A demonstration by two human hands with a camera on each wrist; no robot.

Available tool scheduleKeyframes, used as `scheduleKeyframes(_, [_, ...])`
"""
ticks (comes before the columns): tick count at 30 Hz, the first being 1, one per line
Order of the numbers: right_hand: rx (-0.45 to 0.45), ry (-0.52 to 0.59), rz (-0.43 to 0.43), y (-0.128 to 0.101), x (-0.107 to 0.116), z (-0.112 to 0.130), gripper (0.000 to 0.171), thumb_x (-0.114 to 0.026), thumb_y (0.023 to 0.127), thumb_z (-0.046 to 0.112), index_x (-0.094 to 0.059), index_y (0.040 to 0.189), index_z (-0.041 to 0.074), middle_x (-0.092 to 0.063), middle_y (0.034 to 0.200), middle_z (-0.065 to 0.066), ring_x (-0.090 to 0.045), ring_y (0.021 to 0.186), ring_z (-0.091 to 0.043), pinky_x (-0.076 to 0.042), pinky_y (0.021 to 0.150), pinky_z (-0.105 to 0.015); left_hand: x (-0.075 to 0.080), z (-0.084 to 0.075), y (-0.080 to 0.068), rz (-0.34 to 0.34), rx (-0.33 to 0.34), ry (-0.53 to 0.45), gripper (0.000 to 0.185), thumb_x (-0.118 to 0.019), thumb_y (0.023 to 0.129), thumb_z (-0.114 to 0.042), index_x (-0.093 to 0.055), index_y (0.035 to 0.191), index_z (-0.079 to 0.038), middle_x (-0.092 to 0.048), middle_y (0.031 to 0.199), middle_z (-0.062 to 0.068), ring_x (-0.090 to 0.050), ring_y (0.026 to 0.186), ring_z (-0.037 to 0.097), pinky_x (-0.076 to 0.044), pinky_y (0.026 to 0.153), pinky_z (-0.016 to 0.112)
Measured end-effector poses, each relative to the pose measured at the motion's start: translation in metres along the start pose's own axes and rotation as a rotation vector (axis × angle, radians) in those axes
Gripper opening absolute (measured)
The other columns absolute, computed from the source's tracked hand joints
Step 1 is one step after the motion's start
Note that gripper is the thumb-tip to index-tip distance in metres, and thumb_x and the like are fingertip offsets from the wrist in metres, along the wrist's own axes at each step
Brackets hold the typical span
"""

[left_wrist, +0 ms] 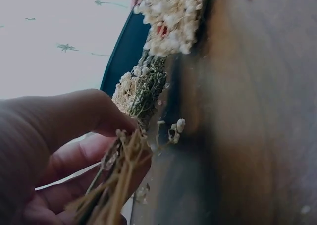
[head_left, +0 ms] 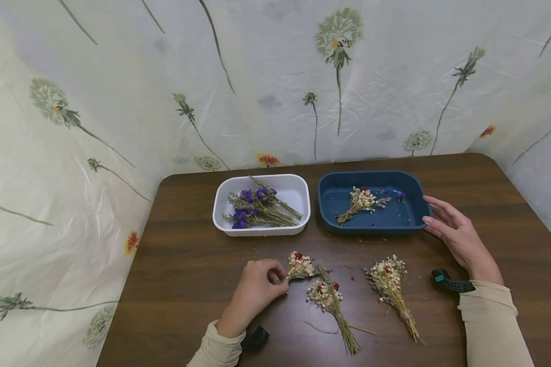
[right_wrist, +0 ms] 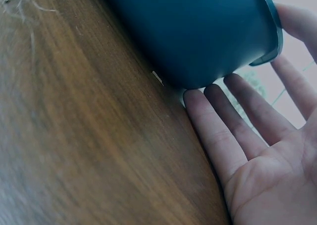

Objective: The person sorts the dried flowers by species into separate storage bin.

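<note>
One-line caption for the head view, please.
Left hand pinches a small white dried-flower bunch on the wooden table; right hand rests open against the blue tray.

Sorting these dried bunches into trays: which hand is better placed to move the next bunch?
Left, probably: the left hand already pinches a white dried bunch by its stems, while the right hand rests open against the blue tray.

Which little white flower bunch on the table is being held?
The leftmost bunch: the left hand pinches its stems. The other two loose bunches lie untouched.
</note>
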State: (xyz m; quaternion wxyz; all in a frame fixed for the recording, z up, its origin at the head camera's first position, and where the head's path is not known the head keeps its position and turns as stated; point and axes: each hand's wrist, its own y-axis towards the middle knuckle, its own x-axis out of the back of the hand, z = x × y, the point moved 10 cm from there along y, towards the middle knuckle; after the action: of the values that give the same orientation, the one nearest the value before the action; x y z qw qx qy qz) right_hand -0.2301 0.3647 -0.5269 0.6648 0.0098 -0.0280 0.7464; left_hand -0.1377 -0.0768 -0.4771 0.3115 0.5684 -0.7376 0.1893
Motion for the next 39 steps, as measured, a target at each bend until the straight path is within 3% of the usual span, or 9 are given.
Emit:
scheduleKeyframes(9, [0.013, 0.000, 0.005, 0.000, 0.000, 0.001, 0.059, -0.056, 0.106, 0.008, -0.036, 0.161, 0.013, -0.022, 0.173, -0.006, -0.052, 0.121, 0.010, -0.053, 0.090, -0.008, 0.008, -0.005, 0.007, 0.013, -0.004, -0.114, 0.012, -0.081, 0.084, -0.008, -0.076, 0.080, -0.018, -0.074, 0.074, -0.007, -0.064, 0.064, -0.002, -0.053, 0.062, 0.019])
scheduleKeyframes(16, [0.004, 0.003, 0.006, -0.002, 0.000, 0.001, 0.059, -0.055, 0.106, 0.008, -0.036, 0.161, 0.013, -0.019, 0.174, -0.007, -0.051, 0.122, 0.012, -0.052, 0.091, -0.008, 0.014, -0.018, 0.018, 0.026, -0.041, -0.124, 0.007, -0.080, 0.083, -0.008, -0.077, 0.083, -0.015, -0.076, 0.079, -0.005, -0.065, 0.068, -0.002, -0.055, 0.065, 0.019])
scheduleKeyframes(25, [0.005, -0.016, 0.009, 0.001, 0.000, 0.002, 0.059, -0.056, 0.106, 0.009, -0.035, 0.161, 0.014, -0.017, 0.174, -0.008, -0.051, 0.121, 0.011, -0.052, 0.091, -0.008, 0.041, -0.030, 0.029, -0.053, -0.082, -0.147, 0.010, -0.080, 0.081, -0.004, -0.076, 0.081, -0.014, -0.076, 0.078, -0.002, -0.069, 0.069, 0.003, -0.058, 0.066, 0.023])
scheduleKeyframes(32, [-0.001, -0.009, 0.005, 0.000, 0.000, 0.001, 0.059, -0.056, 0.106, 0.010, -0.035, 0.161, 0.014, -0.018, 0.174, -0.008, -0.052, 0.120, 0.011, -0.053, 0.090, -0.008, 0.037, -0.046, 0.049, -0.052, -0.125, -0.135, 0.008, -0.079, 0.083, -0.007, -0.076, 0.082, -0.014, -0.076, 0.079, -0.002, -0.070, 0.073, 0.007, -0.060, 0.069, 0.029])
scheduleKeyframes(39, [0.008, 0.012, 0.011, 0.000, -0.001, 0.001, 0.059, -0.056, 0.106, 0.008, -0.035, 0.161, 0.013, -0.020, 0.174, -0.008, -0.053, 0.121, 0.012, -0.053, 0.090, -0.009, 0.028, -0.055, 0.073, -0.035, -0.123, -0.158, 0.004, -0.078, 0.084, -0.008, -0.076, 0.085, -0.011, -0.077, 0.083, 0.000, -0.070, 0.073, 0.007, -0.058, 0.070, 0.021])
